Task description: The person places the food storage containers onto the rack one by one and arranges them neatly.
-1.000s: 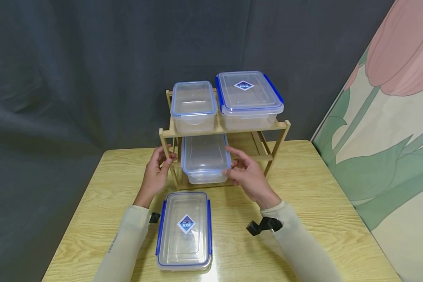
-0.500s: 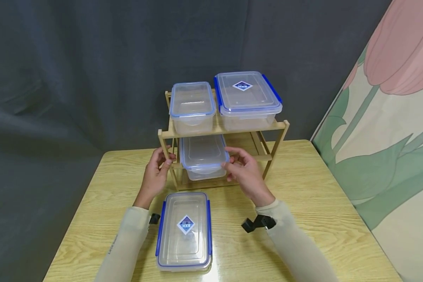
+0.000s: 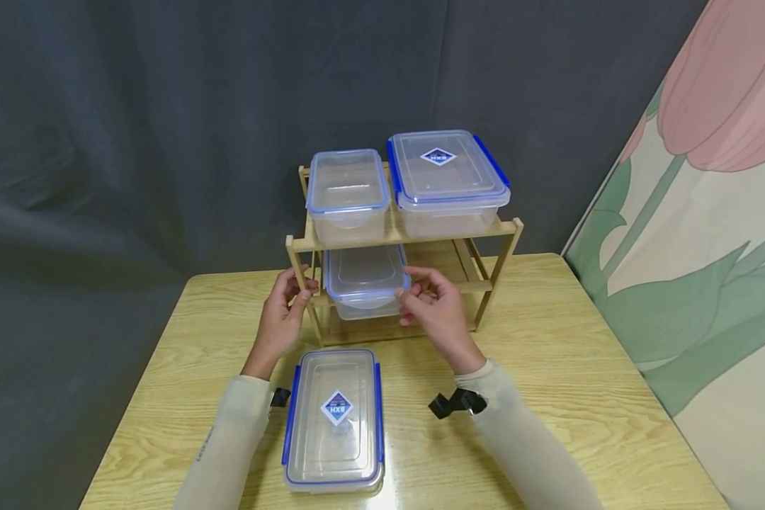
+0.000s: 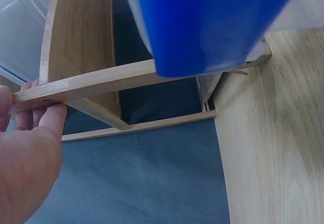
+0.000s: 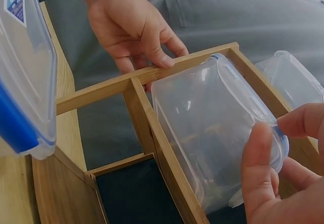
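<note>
A clear food container (image 3: 366,280) with a light-blue-edged lid lies on the middle shelf of a wooden rack (image 3: 408,244), its front end jutting past the shelf edge. My right hand (image 3: 436,308) pinches the right front corner of this container, thumb at the lid's rim, as the right wrist view also shows at the container's end (image 5: 217,133). With its thumb in front and fingers behind, my left hand (image 3: 282,312) grips the rack's left front post (image 4: 76,86). The top shelf hides the container's back end in the head view.
Two lidded containers stand on the top shelf: a smaller one (image 3: 347,188) at left and a larger one (image 3: 449,173) with dark-blue clips at right. Another blue-clipped container (image 3: 334,443) lies on the wooden table (image 3: 548,340) before the rack. A dark curtain (image 3: 229,127) hangs behind.
The container on the middle shelf has slid farther back into the rack and slightly left, my right hand moving along with it. My left hand has stayed on the post.
</note>
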{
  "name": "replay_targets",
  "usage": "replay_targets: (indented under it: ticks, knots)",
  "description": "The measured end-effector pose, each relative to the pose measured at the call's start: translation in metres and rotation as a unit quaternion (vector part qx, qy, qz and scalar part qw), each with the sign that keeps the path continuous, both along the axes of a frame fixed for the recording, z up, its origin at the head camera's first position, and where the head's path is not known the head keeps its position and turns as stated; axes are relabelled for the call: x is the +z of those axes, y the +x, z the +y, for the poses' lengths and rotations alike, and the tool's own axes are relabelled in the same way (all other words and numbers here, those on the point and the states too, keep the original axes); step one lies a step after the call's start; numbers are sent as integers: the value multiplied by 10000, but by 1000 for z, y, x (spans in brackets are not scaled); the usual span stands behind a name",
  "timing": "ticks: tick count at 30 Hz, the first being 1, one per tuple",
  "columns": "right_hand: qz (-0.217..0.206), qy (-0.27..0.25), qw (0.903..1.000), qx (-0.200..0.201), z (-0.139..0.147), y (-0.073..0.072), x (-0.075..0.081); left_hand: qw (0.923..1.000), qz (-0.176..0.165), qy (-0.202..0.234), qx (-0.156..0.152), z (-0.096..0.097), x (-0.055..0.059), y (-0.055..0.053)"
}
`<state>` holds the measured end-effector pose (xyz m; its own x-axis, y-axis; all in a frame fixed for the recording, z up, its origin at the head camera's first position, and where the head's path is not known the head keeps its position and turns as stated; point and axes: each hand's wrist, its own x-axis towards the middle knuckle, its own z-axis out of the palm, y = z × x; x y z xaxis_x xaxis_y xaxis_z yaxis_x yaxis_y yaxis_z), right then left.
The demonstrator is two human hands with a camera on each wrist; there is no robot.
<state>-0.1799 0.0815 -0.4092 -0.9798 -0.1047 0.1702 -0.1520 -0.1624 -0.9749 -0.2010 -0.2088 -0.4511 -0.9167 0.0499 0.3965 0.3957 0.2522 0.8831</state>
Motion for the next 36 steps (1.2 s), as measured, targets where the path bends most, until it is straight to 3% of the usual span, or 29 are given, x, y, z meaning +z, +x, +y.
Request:
replay_targets:
  ticks: [20,30,36]
  knots:
    - [152,60,9999,-8,0,-4,-2,10000,-56,56,-31,0,2,1]
    - [114,394,9991,117,14,11,4,9999,-70,108,-33,-1,2,4]
    - [184,597,9977,256,23,23,3,9994,-157,241,-196,-2,4,10]
